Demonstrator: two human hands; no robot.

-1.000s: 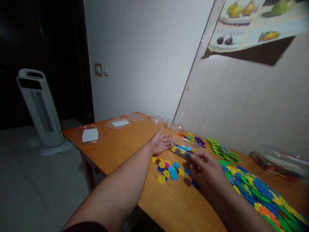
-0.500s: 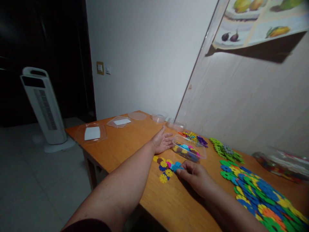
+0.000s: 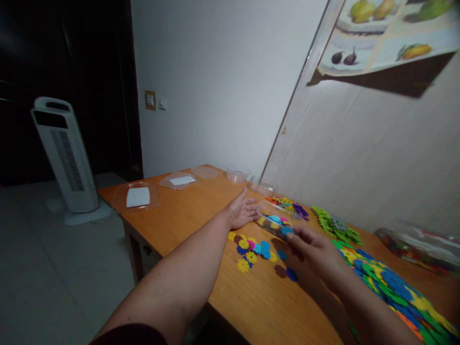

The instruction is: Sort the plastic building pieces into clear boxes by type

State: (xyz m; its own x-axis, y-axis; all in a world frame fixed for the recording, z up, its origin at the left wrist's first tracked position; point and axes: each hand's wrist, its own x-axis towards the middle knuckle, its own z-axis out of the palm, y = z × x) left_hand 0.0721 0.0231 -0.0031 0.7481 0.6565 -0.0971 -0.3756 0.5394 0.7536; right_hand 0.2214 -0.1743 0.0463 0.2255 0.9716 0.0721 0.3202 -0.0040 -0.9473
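My right hand pinches a blue flower-shaped disc at the near side of a clear plastic box. Inside the box lie small flower discs in yellow, blue, brown and pink. Palm up with its fingers spread, my left hand rests beside the box's left end; nothing lies in it. On the table in front of the box are several loose flower discs, among them a brown disc and a dark blue disc.
Larger green, blue and yellow discs are heaped at the right. Behind them are green pieces and a transparent bag. Clear lids lie on the left of the wooden table. A tower fan stands on the floor.
My right hand has lifted from the loose discs and moved right and up to the box with a blue disc. More loose discs now show where it was. My left hand stays put.
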